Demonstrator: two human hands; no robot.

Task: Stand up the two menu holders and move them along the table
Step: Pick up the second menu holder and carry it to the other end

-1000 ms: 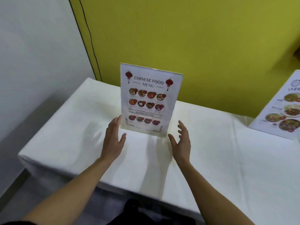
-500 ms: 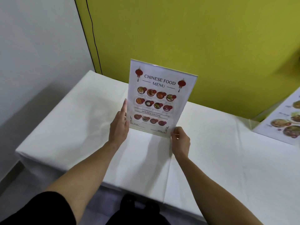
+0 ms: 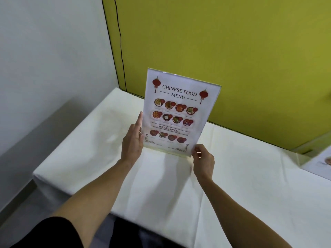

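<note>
Step in hand, by my reading: the move-along-the-desk step for the first menu holder (image 3: 177,113). It stands upright, tilted slightly, near the left end of the white-clothed desk (image 3: 89,140), close to the yellow wall; whether its base touches the cloth or is just lifted I cannot tell.

Left hand (image 3: 132,142): flat, fingers extended up the holder's left edge, bracing; grip closed on that edge. Right hand (image 3: 203,161): grip pinched on the lower right corner.

Second menu holder (image 3: 318,158) sits at the far right edge of view, blurred.

Next move calls for an even two-handed carry or slide, keeping the holder vertical.
</note>
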